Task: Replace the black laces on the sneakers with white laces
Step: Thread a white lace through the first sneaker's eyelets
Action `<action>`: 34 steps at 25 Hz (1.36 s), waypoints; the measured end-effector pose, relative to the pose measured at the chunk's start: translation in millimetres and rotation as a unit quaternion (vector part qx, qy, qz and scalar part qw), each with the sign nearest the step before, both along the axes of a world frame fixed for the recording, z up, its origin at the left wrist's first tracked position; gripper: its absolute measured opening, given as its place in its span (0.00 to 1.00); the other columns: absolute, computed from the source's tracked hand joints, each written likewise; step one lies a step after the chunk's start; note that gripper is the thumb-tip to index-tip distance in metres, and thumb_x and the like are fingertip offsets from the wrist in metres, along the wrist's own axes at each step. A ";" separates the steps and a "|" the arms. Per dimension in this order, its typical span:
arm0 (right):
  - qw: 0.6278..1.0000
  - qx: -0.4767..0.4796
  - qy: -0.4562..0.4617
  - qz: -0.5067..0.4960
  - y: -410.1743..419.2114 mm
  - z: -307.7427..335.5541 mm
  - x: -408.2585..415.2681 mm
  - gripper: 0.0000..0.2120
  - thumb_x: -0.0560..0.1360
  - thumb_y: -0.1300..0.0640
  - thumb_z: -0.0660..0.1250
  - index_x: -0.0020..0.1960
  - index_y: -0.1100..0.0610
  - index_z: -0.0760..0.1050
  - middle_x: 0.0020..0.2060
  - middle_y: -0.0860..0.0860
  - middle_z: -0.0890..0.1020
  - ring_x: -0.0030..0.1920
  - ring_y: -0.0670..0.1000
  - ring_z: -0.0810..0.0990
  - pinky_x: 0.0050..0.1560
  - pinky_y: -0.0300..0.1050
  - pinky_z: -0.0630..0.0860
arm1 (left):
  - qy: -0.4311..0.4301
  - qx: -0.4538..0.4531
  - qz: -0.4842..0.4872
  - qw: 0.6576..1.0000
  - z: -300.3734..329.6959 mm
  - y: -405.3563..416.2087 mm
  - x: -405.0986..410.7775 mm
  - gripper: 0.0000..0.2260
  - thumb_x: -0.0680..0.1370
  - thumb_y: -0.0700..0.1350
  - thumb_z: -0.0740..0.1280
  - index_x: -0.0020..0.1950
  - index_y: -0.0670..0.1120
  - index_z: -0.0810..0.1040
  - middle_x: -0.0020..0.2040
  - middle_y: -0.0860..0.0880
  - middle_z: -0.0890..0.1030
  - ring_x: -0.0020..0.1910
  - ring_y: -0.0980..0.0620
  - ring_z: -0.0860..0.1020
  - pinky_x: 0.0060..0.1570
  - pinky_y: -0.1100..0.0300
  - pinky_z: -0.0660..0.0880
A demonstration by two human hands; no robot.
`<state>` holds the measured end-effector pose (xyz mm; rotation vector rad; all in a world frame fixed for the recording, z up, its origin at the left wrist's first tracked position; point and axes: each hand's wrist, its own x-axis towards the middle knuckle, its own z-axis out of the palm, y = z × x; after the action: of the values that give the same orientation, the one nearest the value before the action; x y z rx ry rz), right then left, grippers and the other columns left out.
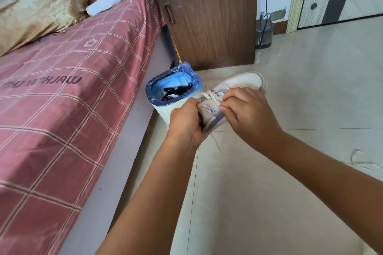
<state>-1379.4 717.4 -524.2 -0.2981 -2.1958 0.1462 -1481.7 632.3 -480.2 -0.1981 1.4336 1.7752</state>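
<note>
Both hands clamp the white lace (pixel 213 97) at the tongue of the sneaker (pixel 232 97), left hand (pixel 185 123) at its 9 o'clock, right hand (pixel 245 109) at 3 o'clock. Held above the floor (pixel 290 89). Black laces (pixel 176 92) lie in the bin (pixel 163 107) at 10 o'clock.

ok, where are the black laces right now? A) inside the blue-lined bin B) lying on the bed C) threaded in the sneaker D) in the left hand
A: the black laces lie in a tangle inside the bin with the blue liner, next to the bed, while both hands work white laces on the sneaker.
</note>
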 end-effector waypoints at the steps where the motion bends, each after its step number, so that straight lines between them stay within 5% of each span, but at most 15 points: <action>1: 0.999 0.046 -0.008 -0.025 -0.7 -1.2 -1.8 0.04 0.70 0.67 0.68 0.36 0.65 0.78 0.37 0.58 0.82 0.39 0.60 0.81 0.42 0.51 0.78 | -0.001 -0.004 0.008 1.000 -3.0 1.1 -0.4 0.10 0.77 0.38 0.62 0.56 0.40 0.77 0.52 0.38 0.82 0.38 0.41 0.82 0.30 0.51 0.80; 5: 0.987 0.141 -0.032 -0.064 -6.4 -2.5 -4.9 0.07 0.67 0.69 0.69 0.32 0.62 0.75 0.31 0.57 0.78 0.32 0.58 0.77 0.35 0.47 0.74 | 0.013 0.010 0.065 0.998 -9.4 3.8 -1.0 0.13 0.77 0.39 0.62 0.61 0.40 0.74 0.54 0.38 0.81 0.41 0.41 0.81 0.31 0.52 0.79; 8: 0.981 0.182 -0.061 0.000 -7.7 -21.2 10.2 0.06 0.68 0.68 0.68 0.34 0.61 0.75 0.32 0.56 0.77 0.32 0.57 0.74 0.37 0.47 0.73 | -0.003 0.079 0.132 0.988 -6.0 0.3 -11.1 0.11 0.78 0.39 0.62 0.60 0.40 0.74 0.55 0.38 0.81 0.48 0.38 0.81 0.48 0.42 0.79; 10: 0.961 0.202 -0.164 0.090 -8.5 -54.9 36.7 0.06 0.64 0.66 0.72 0.33 0.58 0.76 0.32 0.54 0.77 0.31 0.55 0.75 0.36 0.46 0.75 | 0.007 0.098 0.150 0.984 -2.5 -6.5 -20.5 0.09 0.77 0.40 0.63 0.56 0.41 0.76 0.56 0.39 0.81 0.53 0.39 0.81 0.51 0.45 0.78; 12: 0.902 0.170 -0.363 0.158 -13.8 -95.6 68.2 0.12 0.54 0.59 0.79 0.29 0.53 0.75 0.29 0.49 0.76 0.27 0.50 0.75 0.29 0.38 0.73 | 0.036 0.096 0.162 0.982 0.2 -14.4 -27.0 0.06 0.76 0.41 0.62 0.50 0.43 0.77 0.57 0.40 0.81 0.54 0.40 0.81 0.47 0.50 0.80; 15: 0.807 0.088 -0.570 0.123 -9.8 -132.4 92.0 0.14 0.51 0.48 0.80 0.32 0.49 0.79 0.33 0.46 0.79 0.31 0.45 0.79 0.30 0.33 0.74 | 0.056 0.104 0.176 0.977 -0.1 -19.7 -29.2 0.05 0.75 0.40 0.63 0.48 0.43 0.78 0.56 0.40 0.81 0.50 0.41 0.82 0.45 0.50 0.80; 16: 0.815 0.054 -0.567 0.108 -5.2 -132.1 90.2 0.14 0.58 0.44 0.77 0.41 0.49 0.81 0.41 0.47 0.81 0.39 0.45 0.81 0.37 0.34 0.76 | 0.052 0.109 0.177 0.977 0.0 -19.3 -28.4 0.05 0.75 0.40 0.64 0.48 0.43 0.77 0.56 0.39 0.81 0.48 0.41 0.82 0.45 0.50 0.80; 18: 0.891 -0.069 -0.445 0.060 -0.3 -108.3 69.0 0.19 0.72 0.42 0.68 0.59 0.50 0.77 0.56 0.47 0.78 0.55 0.44 0.78 0.52 0.34 0.73 | 0.037 0.119 0.168 0.978 -0.9 -16.9 -24.9 0.07 0.75 0.39 0.63 0.52 0.42 0.77 0.55 0.40 0.82 0.47 0.42 0.81 0.46 0.50 0.79; 20: 0.912 -0.308 -0.260 0.072 0.2 -69.9 32.8 0.14 0.77 0.48 0.65 0.60 0.49 0.75 0.55 0.41 0.77 0.56 0.42 0.76 0.53 0.29 0.68 | 0.026 0.130 0.149 0.980 -1.5 -11.6 -17.4 0.10 0.77 0.40 0.60 0.56 0.42 0.75 0.54 0.41 0.82 0.49 0.42 0.81 0.46 0.51 0.78; 22: 0.862 -0.492 -0.062 0.106 -8.2 -27.2 -4.8 0.05 0.75 0.52 0.68 0.51 0.47 0.78 0.47 0.39 0.80 0.47 0.36 0.78 0.44 0.25 0.70 | 0.028 0.145 0.131 0.980 -2.9 -7.3 -10.0 0.10 0.78 0.40 0.58 0.57 0.43 0.75 0.53 0.42 0.81 0.50 0.43 0.79 0.48 0.52 0.76; 24: 0.782 -0.610 0.033 0.123 -13.5 -2.5 -25.0 0.03 0.73 0.54 0.70 0.46 0.50 0.77 0.39 0.41 0.81 0.37 0.33 0.78 0.35 0.25 0.71 | 0.035 0.158 0.112 0.981 -3.0 -3.0 -2.6 0.09 0.78 0.41 0.57 0.54 0.43 0.75 0.51 0.43 0.81 0.48 0.45 0.79 0.50 0.52 0.74; 26: 0.749 -0.650 0.039 0.121 -14.6 4.0 -30.8 0.05 0.73 0.54 0.71 0.44 0.55 0.77 0.34 0.43 0.80 0.30 0.35 0.76 0.31 0.27 0.70 | 0.040 0.172 0.108 0.978 -2.9 -2.5 0.8 0.09 0.78 0.41 0.56 0.49 0.44 0.76 0.45 0.45 0.83 0.45 0.47 0.79 0.51 0.52 0.73; 29: 0.762 -0.636 -0.009 0.122 -13.8 -2.8 -26.5 0.05 0.73 0.56 0.71 0.41 0.57 0.79 0.32 0.47 0.79 0.32 0.40 0.74 0.34 0.29 0.70 | 0.039 0.174 0.112 0.978 -4.1 -5.0 1.4 0.09 0.78 0.40 0.56 0.44 0.44 0.75 0.38 0.46 0.83 0.42 0.47 0.79 0.47 0.54 0.72; 34: 0.738 -0.664 0.028 0.113 -9.1 -1.2 -20.7 0.06 0.71 0.54 0.72 0.44 0.55 0.78 0.33 0.43 0.80 0.31 0.36 0.76 0.33 0.28 0.71 | 0.017 0.189 0.115 0.975 -3.0 -5.0 3.6 0.08 0.78 0.40 0.56 0.49 0.42 0.75 0.46 0.43 0.82 0.47 0.44 0.79 0.53 0.51 0.73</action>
<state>-1400.1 708.3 -525.4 -0.7615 -1.6623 1.8510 -1478.2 627.3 -483.2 -0.1362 1.1027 2.2130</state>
